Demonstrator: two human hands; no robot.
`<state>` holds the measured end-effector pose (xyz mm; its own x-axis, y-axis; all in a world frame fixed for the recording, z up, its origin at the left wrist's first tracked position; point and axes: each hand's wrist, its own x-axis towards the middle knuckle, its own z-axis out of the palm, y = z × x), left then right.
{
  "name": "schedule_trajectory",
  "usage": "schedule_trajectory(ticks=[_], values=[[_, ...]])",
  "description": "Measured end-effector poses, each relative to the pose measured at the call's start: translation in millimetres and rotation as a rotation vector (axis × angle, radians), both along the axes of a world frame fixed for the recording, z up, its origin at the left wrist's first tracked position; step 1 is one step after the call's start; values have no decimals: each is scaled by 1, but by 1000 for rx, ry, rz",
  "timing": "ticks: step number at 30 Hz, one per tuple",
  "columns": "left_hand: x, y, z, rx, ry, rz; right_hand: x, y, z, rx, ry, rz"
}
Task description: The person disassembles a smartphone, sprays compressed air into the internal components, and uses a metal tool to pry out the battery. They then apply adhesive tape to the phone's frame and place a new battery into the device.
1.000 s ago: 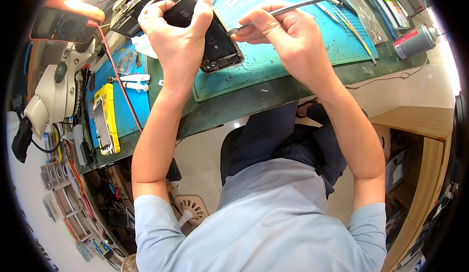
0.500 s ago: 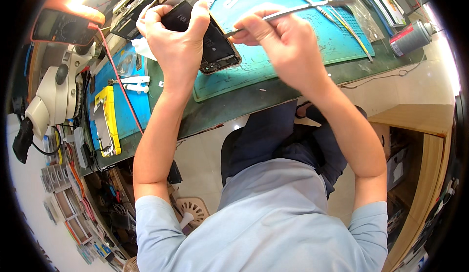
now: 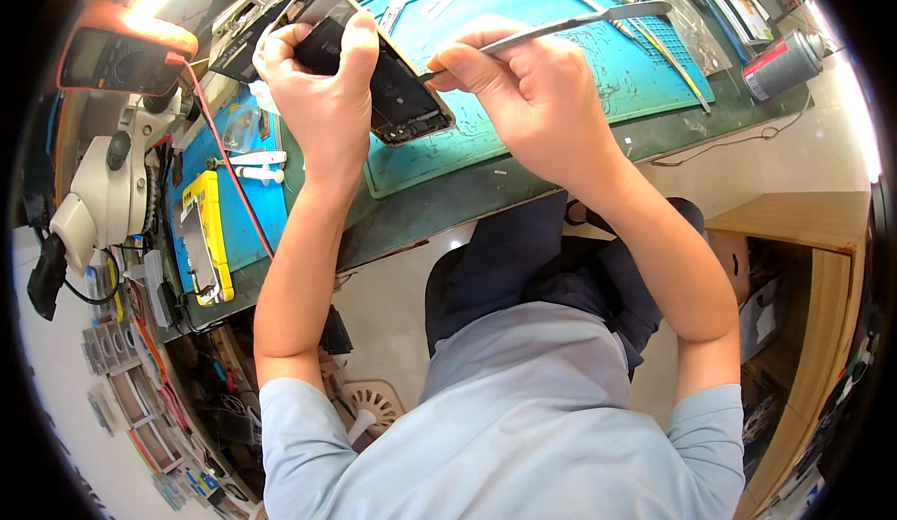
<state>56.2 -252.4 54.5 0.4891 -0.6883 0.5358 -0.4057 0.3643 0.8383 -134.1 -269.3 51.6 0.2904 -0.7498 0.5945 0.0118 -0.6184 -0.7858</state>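
My left hand point(image 3: 322, 85) grips an opened smartphone point(image 3: 404, 99), tilted above the work mat, with its dark inside facing up. The thumb lies across the inner parts, and the fingers wrap round the far left side. Between the thumb and fingers of my right hand point(image 3: 533, 90) is a slim metal spudger point(image 3: 579, 23). Its wide, flat end points up to the right. The narrow tip reaches the phone's right edge; whether it sits inside the frame I cannot tell.
A blue-green silicone mat point(image 3: 523, 137) covers the bench, with tweezers and brushes point(image 3: 668, 57) at its far right. A spray can point(image 3: 785, 67) lies at the right edge. On the left are a multimeter point(image 3: 117, 60), a microscope arm point(image 3: 103, 179) and a yellow-framed piece point(image 3: 210, 240).
Both hands have shifted slightly left, carrying the phone and the spudger along. The spudger's tip remains at the phone's right edge.
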Motion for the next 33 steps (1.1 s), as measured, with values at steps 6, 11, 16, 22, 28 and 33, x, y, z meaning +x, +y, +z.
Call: schedule_trajectory(ticks=[6, 11, 16, 22, 28, 33], values=[[-1, 5, 0, -59, 147, -123, -1, -2, 3, 42, -59, 83], [-4, 7, 2, -45, 172, -150, -3, -5, 0, 109, -107, 141], [-6, 8, 3, -54, 194, -152, -3, -6, 0, 151, -114, 166], [-7, 8, 2, -63, 206, -158, -7, -6, 1, 185, -97, 179], [-12, 10, 4, -43, 151, -122, -8, -1, -2, 130, -82, 99], [-2, 8, -2, -38, 37, -105, -8, 11, -6, -55, -18, -22]])
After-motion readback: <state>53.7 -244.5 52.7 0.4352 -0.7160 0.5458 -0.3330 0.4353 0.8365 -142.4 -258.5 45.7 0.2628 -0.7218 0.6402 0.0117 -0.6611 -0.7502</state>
